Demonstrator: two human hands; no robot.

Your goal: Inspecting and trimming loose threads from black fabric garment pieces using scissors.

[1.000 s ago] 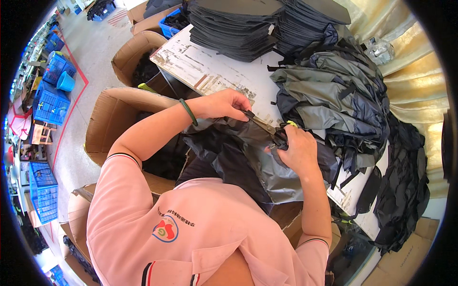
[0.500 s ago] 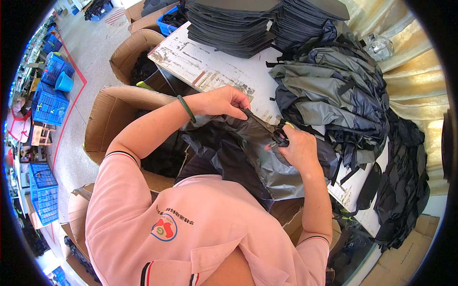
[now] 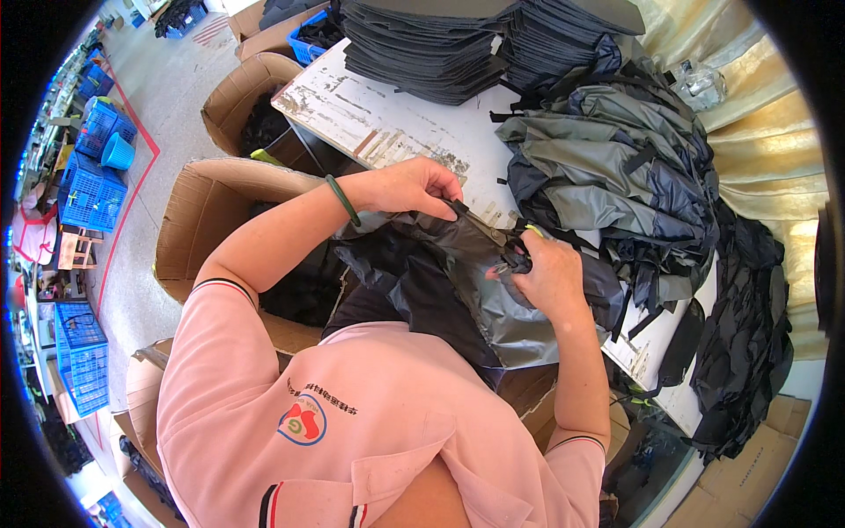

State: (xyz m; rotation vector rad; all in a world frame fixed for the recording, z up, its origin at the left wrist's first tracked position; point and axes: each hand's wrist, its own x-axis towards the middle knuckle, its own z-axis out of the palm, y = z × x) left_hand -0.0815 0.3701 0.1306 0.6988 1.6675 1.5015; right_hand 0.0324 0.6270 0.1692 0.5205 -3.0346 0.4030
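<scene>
A dark grey, shiny fabric piece [image 3: 519, 326] with black edging hangs in front of my body. My left hand [image 3: 414, 188] is closed, pinching its upper black edge between thumb and fingertips. In my right hand [image 3: 554, 271] is a pair of scissors [image 3: 515, 257] with dark handles. Their narrow blades lie along the fabric's upper edge and point toward my left fingertips. Whether the blades are parted cannot be made out. The lower part of the fabric drapes down to my lap.
A worn white table [image 3: 370, 110] carries stacked black sheets [image 3: 422, 53] and a heap of grey and black fabric pieces [image 3: 607, 167]. Open cardboard boxes [image 3: 207, 211] with dark material stand on the left. More black pieces [image 3: 744, 334] hang at the right table edge. Blue crates [image 3: 81, 361] line the far left.
Both hands keep nearly the same place and hold. The right hand and the fabric below it have shifted very slightly left.
</scene>
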